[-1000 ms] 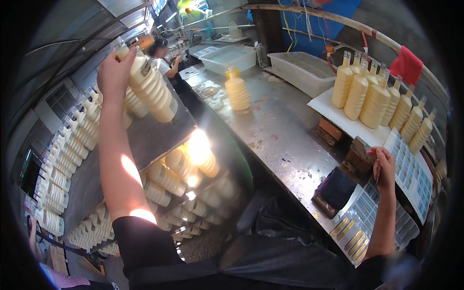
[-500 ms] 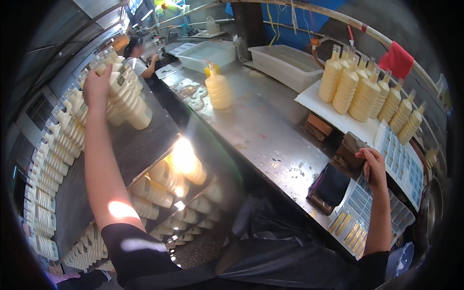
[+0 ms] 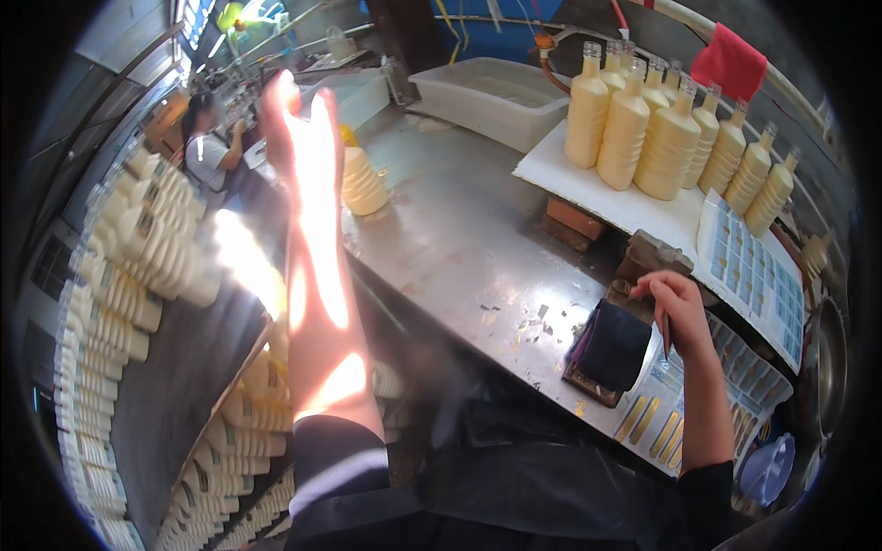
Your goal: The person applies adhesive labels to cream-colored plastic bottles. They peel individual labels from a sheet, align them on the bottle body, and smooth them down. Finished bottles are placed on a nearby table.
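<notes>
My left hand is raised in strong sunlight at the upper left, its thumb and fingers apart. Just right of it on the metal table stands a cream ribbed bottle; my hand and forearm hide part of it, including the neck. No object shows in that hand. My right hand is closed in a pinch on a thin, dark pointed tool, whose exact kind is unclear. It hovers beside a black cloth pad on a wooden base and a worn brown block.
Several cream bottles stand on a white board at the right. Label sheets and gold strips lie nearby. White tubs line the back. Racked bottles fill the left; a person works beyond.
My left hand has left the racked bottles and swung right, near the lone bottle on the table. My right hand stays by the pad, its fingers drawn closer together. The view has shifted.
</notes>
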### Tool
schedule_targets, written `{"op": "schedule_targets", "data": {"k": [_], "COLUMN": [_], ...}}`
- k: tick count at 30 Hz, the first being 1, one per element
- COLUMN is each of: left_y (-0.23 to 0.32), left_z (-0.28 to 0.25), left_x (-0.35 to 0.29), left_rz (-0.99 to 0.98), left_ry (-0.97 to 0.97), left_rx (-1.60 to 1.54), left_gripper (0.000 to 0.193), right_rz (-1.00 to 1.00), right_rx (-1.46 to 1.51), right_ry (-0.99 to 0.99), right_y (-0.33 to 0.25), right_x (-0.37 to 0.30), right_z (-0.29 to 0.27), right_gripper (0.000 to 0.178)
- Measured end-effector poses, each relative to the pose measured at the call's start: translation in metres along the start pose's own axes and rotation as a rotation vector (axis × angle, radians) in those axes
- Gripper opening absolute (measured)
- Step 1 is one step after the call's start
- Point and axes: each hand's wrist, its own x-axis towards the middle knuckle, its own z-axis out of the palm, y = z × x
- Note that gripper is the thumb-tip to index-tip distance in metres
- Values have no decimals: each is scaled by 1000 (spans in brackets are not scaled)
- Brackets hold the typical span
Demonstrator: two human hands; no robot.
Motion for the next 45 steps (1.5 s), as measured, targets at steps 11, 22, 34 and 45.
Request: {"op": "schedule_targets", "data": {"k": [11, 22, 34, 45], "left_y": [-302, -134, 191, 215], "left_z": [138, 134, 130, 98], "left_x": [-43, -82, -153, -323], "left_rz": [-736, -185, -468, -801], "left_ry": [-285, -386, -1037, -1476], "left_rx": [-82, 457, -856, -1105], "left_gripper": [93, 47, 34, 87], "right_rz": [279, 344, 139, 434], "right_rx": [85, -4, -288, 124], "right_ry": [293, 302, 165, 150], "right_y": [59, 37, -26, 37], "right_x": [-77, -54, -46, -74], "right_z": [-72, -25, 33, -19], "right_gripper": [24, 22, 76, 62]}}
